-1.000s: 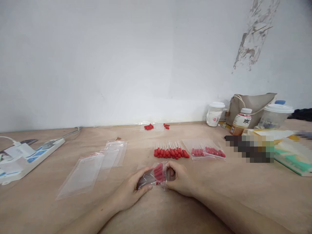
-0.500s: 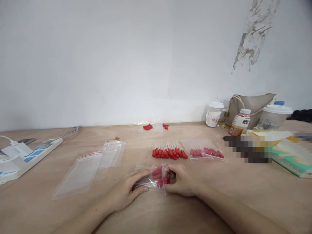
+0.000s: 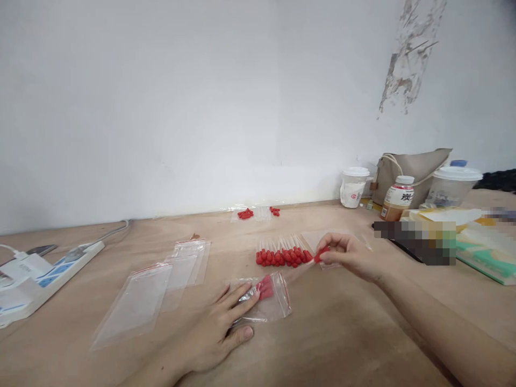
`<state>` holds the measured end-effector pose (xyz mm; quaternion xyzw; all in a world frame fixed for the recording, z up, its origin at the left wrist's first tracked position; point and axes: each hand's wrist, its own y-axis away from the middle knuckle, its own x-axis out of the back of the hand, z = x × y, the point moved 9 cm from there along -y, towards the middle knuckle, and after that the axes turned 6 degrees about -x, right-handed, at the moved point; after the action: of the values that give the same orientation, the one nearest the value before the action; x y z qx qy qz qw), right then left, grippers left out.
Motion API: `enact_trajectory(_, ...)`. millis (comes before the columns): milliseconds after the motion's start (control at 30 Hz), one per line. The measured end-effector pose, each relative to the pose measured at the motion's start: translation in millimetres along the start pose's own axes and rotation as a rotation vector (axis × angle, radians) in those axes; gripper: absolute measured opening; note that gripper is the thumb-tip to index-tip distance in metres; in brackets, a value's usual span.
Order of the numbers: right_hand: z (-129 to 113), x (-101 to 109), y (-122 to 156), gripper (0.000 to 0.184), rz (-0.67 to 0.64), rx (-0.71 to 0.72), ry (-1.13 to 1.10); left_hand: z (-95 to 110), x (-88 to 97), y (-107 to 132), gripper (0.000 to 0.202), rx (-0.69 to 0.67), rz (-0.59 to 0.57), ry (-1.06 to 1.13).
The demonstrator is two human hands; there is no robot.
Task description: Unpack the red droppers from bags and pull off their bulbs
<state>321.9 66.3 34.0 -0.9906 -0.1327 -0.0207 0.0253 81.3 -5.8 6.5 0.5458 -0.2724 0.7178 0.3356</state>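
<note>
My left hand [image 3: 220, 328] lies flat with fingers spread, pressing a clear zip bag [image 3: 278, 309] onto the table. Inside that bag, droppers with red bulbs [image 3: 265, 287] show past my fingertips. To the right, my right hand [image 3: 346, 255] pinches droppers [image 3: 321, 253] by their red bulbs, and their clear stems slant down left toward the bag's mouth. How many it holds I cannot tell. Just beyond the bag lies a row of loose droppers [image 3: 282, 257], bulbs toward me. Behind my right hand, another clear bag [image 3: 312, 238] is partly covered.
Flat clear zip bags [image 3: 129, 301] overlap on the left. A power strip [image 3: 60, 277] with plugs sits at far left. Small red pieces [image 3: 245, 214] lie by the wall. At right stand a paper cup [image 3: 353, 188], a bottle [image 3: 398, 199], a grey bag [image 3: 415, 172] and a plastic cup [image 3: 453, 188].
My right hand has left the bag's mouth and moved right and away from me, with droppers in its fingers. My left hand has flattened onto the bag.
</note>
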Motion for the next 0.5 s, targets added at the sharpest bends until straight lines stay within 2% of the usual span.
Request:
enact_trajectory(67, -13, 26, -1, 0.024, 0.170, 0.058, -0.104, 2, -0.6, 1, 0.048, -0.005, -0.012, 0.012)
enact_trajectory(100, -19, 31, -2, 0.025, 0.233, 0.091, -0.135, 3, -1.3, 2, 0.046, -0.010, -0.007, 0.028)
enact_trajectory(167, -27, 23, -9, 0.027, 0.295, 0.126, -0.096, 1, -0.4, 3, 0.045, 0.004, 0.054, 0.093)
enact_trajectory(233, -36, -5, -21, 0.028, 0.309, 0.176, 0.034, -12, 8.6, 3, 0.046, 0.087, 0.233, 0.215)
enact_trajectory(300, -46, -45, -34, 0.024, 0.275, 0.298, 0.179, -39, 20.3, 5, 0.046, 0.237, 0.468, 0.384)
enact_trajectory(367, -55, -87, -45, 0.016, 0.255, 0.451, 0.415, -72, 27.3, 4, 0.046, 0.385, 0.650, 0.562)
enact_trajectory(433, -52, -120, -57, 0.012, 0.256, 0.494, 0.641, -99, 30.0, -8, 0.050, 0.457, 0.710, 0.719)
enact_trajectory(500, -44, -142, -66, 0.011, 0.263, 0.487, 0.839, -123, 28.1, -25, 0.053, 0.516, 0.695, 0.901)
